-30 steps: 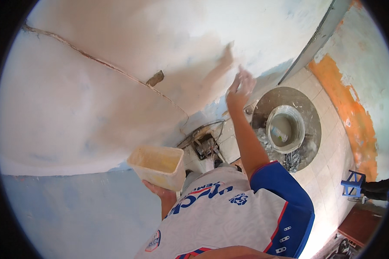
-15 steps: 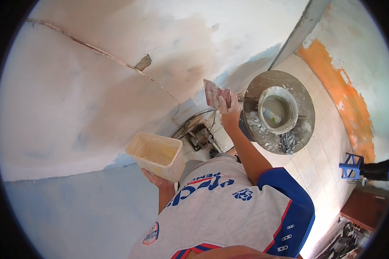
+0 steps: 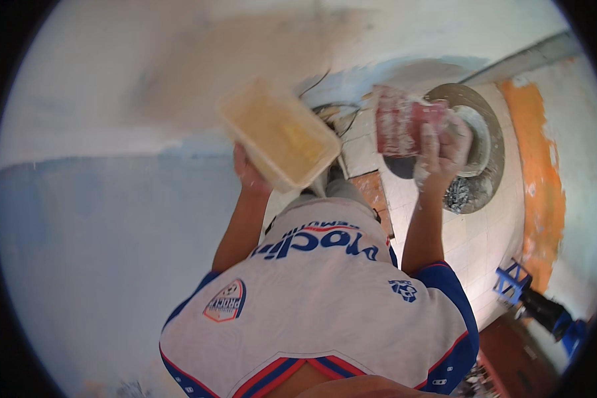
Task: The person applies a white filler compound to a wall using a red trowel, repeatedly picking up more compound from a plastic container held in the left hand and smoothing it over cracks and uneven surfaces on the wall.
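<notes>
My left hand (image 3: pixel 249 171) grips a cream rectangular plastic tub (image 3: pixel 272 136) by its side. The tub tilts so that its open mouth shows, with a yellowish patch inside; it is somewhat blurred. In my right hand (image 3: pixel 446 147) is a red putty spreader (image 3: pixel 398 123), its flat blade smeared with whitish filler. Pale residue coats the fingers of that hand. Tub and spreader are apart, held at about the same height in front of me.
Behind my right hand a round, splattered table (image 3: pixel 494 182) carries a whitish bucket (image 3: pixel 482 132), partly hidden, and a crumpled black plastic bag (image 3: pixel 458 196). A patched wall (image 3: pixel 99 219) runs along the left. A blue stool (image 3: pixel 513 282) stands at the right.
The view has turned. My right hand has come nearer with the spreader and now overlaps the table. The tub is raised and tipped, showing more of its inside.
</notes>
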`<state>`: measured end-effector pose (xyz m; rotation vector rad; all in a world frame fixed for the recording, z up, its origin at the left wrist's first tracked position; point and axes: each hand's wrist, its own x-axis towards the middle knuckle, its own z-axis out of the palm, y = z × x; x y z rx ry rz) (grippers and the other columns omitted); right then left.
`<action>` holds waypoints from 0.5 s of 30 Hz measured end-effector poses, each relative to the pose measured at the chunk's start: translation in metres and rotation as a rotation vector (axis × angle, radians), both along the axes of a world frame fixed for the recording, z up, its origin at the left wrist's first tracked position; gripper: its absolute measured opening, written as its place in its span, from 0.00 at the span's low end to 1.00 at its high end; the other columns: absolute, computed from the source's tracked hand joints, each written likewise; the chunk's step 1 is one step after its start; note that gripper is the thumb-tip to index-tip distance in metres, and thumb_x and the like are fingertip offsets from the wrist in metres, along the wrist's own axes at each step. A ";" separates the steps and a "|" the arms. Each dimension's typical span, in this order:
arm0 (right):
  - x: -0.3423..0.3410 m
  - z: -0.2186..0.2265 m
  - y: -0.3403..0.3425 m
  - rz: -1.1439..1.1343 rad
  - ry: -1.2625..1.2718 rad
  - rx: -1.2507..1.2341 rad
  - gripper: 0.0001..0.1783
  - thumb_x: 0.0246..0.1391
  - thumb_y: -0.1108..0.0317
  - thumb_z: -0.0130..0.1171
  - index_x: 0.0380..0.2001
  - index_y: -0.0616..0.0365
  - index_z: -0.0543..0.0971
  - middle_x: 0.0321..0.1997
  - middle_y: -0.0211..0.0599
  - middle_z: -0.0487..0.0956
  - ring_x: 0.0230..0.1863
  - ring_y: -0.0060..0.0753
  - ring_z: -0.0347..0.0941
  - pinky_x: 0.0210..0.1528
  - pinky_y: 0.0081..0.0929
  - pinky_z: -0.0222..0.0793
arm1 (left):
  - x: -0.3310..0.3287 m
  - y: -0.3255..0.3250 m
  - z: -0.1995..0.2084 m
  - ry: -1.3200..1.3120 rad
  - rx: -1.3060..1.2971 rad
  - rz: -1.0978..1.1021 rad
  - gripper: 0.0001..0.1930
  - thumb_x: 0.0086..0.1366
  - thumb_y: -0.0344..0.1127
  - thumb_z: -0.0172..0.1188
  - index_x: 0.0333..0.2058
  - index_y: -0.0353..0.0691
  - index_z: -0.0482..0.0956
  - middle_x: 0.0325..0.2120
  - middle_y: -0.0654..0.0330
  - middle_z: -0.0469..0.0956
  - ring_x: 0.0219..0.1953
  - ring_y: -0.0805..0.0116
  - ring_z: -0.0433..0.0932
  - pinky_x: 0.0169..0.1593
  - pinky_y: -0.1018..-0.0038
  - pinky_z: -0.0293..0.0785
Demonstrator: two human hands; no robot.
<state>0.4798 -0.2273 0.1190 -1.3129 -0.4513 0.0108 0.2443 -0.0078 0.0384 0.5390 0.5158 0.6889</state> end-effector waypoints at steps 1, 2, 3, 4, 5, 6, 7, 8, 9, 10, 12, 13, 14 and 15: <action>-0.073 -0.016 0.019 0.052 0.037 0.046 0.26 0.62 0.82 0.58 0.61 0.63 0.65 0.52 0.52 0.82 0.53 0.34 0.80 0.58 0.31 0.75 | -0.069 0.023 -0.018 -0.002 0.042 -0.004 0.40 0.70 0.64 0.50 0.72 0.44 0.58 0.68 0.55 0.66 0.67 0.54 0.68 0.68 0.54 0.68; -0.150 -0.029 0.033 0.090 0.079 0.092 0.24 0.63 0.82 0.58 0.60 0.63 0.65 0.52 0.53 0.82 0.54 0.34 0.80 0.60 0.30 0.73 | -0.142 0.044 -0.034 0.039 0.029 0.021 0.40 0.70 0.64 0.50 0.72 0.44 0.58 0.68 0.55 0.66 0.67 0.54 0.68 0.68 0.54 0.68; -0.204 -0.034 0.046 0.157 0.037 0.137 0.23 0.63 0.82 0.58 0.60 0.64 0.68 0.53 0.56 0.82 0.56 0.35 0.79 0.61 0.31 0.72 | -0.195 0.057 -0.048 0.017 0.125 -0.008 0.42 0.69 0.65 0.53 0.71 0.43 0.59 0.66 0.55 0.68 0.66 0.56 0.70 0.66 0.56 0.70; -0.254 -0.039 0.055 0.184 0.060 0.127 0.23 0.63 0.82 0.58 0.60 0.64 0.68 0.53 0.56 0.82 0.56 0.35 0.79 0.61 0.31 0.72 | -0.247 0.068 -0.062 0.000 0.220 -0.041 0.43 0.68 0.65 0.56 0.70 0.41 0.60 0.65 0.56 0.70 0.64 0.57 0.72 0.65 0.58 0.72; -0.268 -0.032 0.058 0.274 -0.047 -0.026 0.22 0.62 0.82 0.59 0.58 0.65 0.70 0.53 0.56 0.82 0.56 0.36 0.79 0.61 0.31 0.72 | -0.265 0.068 -0.080 -0.007 0.202 0.004 0.43 0.68 0.65 0.56 0.70 0.41 0.60 0.65 0.56 0.70 0.64 0.57 0.72 0.65 0.58 0.72; -0.278 -0.022 0.058 0.359 -0.161 -0.169 0.20 0.61 0.81 0.60 0.57 0.66 0.72 0.52 0.55 0.83 0.56 0.36 0.79 0.61 0.31 0.73 | -0.277 0.068 -0.092 -0.103 0.235 -0.004 0.43 0.66 0.64 0.59 0.69 0.40 0.62 0.63 0.55 0.71 0.63 0.58 0.73 0.64 0.59 0.73; -0.287 -0.008 0.056 0.402 -0.267 -0.345 0.17 0.59 0.81 0.64 0.52 0.66 0.77 0.50 0.52 0.84 0.53 0.38 0.81 0.58 0.33 0.74 | -0.288 0.064 -0.101 -0.198 0.272 -0.010 0.44 0.64 0.63 0.62 0.69 0.39 0.63 0.62 0.55 0.73 0.61 0.59 0.74 0.62 0.61 0.75; -0.311 -0.005 0.059 0.425 -0.264 -0.343 0.17 0.59 0.81 0.64 0.52 0.66 0.77 0.50 0.52 0.84 0.53 0.38 0.81 0.58 0.33 0.74 | -0.316 0.063 -0.108 -0.188 0.272 0.011 0.44 0.64 0.63 0.62 0.69 0.39 0.63 0.62 0.55 0.73 0.61 0.59 0.74 0.62 0.61 0.75; -0.350 -0.009 0.065 0.483 -0.450 -0.342 0.16 0.57 0.80 0.65 0.50 0.65 0.79 0.48 0.50 0.84 0.51 0.39 0.81 0.57 0.34 0.75 | -0.358 0.063 -0.111 -0.252 0.271 -0.011 0.46 0.64 0.62 0.63 0.70 0.38 0.60 0.63 0.55 0.71 0.63 0.59 0.73 0.62 0.61 0.75; -0.392 -0.019 0.067 0.539 -0.639 -0.338 0.15 0.56 0.80 0.67 0.48 0.64 0.81 0.46 0.47 0.85 0.49 0.40 0.82 0.56 0.35 0.75 | -0.399 0.061 -0.115 -0.319 0.268 -0.031 0.48 0.63 0.62 0.65 0.71 0.38 0.57 0.65 0.54 0.69 0.64 0.59 0.72 0.62 0.61 0.75; -0.487 -0.038 0.072 0.487 -0.539 -0.275 0.16 0.53 0.79 0.68 0.46 0.61 0.83 0.40 0.42 0.86 0.42 0.42 0.83 0.51 0.34 0.76 | -0.474 0.064 -0.102 -0.211 0.489 0.019 0.44 0.66 0.63 0.60 0.71 0.42 0.59 0.66 0.55 0.68 0.65 0.56 0.71 0.64 0.58 0.75; -0.523 -0.036 0.073 0.547 -0.663 -0.351 0.16 0.51 0.80 0.69 0.45 0.60 0.83 0.38 0.40 0.86 0.39 0.42 0.82 0.48 0.34 0.76 | -0.509 0.061 -0.097 -0.124 0.714 0.060 0.41 0.69 0.64 0.56 0.71 0.45 0.60 0.67 0.55 0.68 0.66 0.54 0.71 0.65 0.55 0.74; -0.541 -0.022 0.073 0.615 -0.824 -0.420 0.17 0.48 0.80 0.70 0.44 0.59 0.84 0.35 0.37 0.86 0.36 0.42 0.82 0.45 0.34 0.76 | -0.529 0.054 -0.088 -0.132 0.722 0.078 0.41 0.69 0.64 0.56 0.71 0.45 0.60 0.67 0.55 0.68 0.66 0.54 0.71 0.65 0.55 0.74; -0.557 -0.016 0.070 0.620 -0.838 -0.413 0.17 0.48 0.80 0.70 0.44 0.59 0.84 0.35 0.37 0.86 0.36 0.42 0.82 0.45 0.34 0.76 | -0.546 0.047 -0.078 -0.106 0.654 0.111 0.42 0.68 0.64 0.56 0.72 0.46 0.59 0.67 0.55 0.67 0.67 0.54 0.69 0.66 0.55 0.73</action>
